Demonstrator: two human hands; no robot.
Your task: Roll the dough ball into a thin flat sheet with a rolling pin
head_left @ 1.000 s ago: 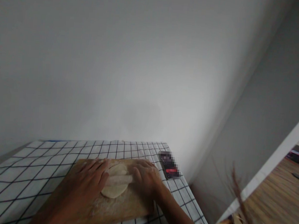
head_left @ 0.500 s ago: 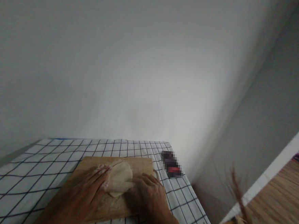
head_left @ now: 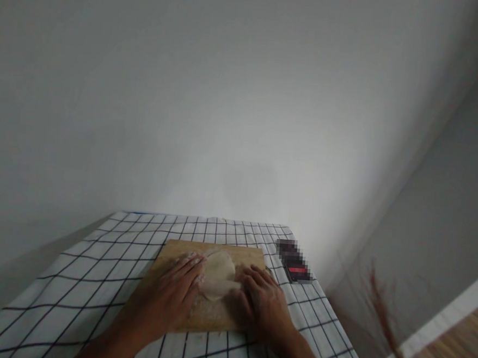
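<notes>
A flat, pale round of dough (head_left: 220, 266) lies on a wooden board (head_left: 208, 325). Across its near part runs a light-coloured rolling pin (head_left: 220, 288), only its middle showing between my hands. My left hand (head_left: 179, 286), floury on the fingers, covers the pin's left end. On the other end rests my right hand (head_left: 262, 299), its fingers curled over the pin. Both palms face down, and the pin's ends are hidden beneath them.
The board sits on a table with a white, black-checked cloth (head_left: 79, 288). A dark, pixelated object (head_left: 294, 261) with a red patch lies right of the board. Dry brown stalks (head_left: 385, 312) stand beyond the table's right edge. A pale wall (head_left: 210, 117) rises behind.
My view has swung left, so the board, table and hands appear farther right and a bit higher. Both hands stay on the rolling pin over the dough.
</notes>
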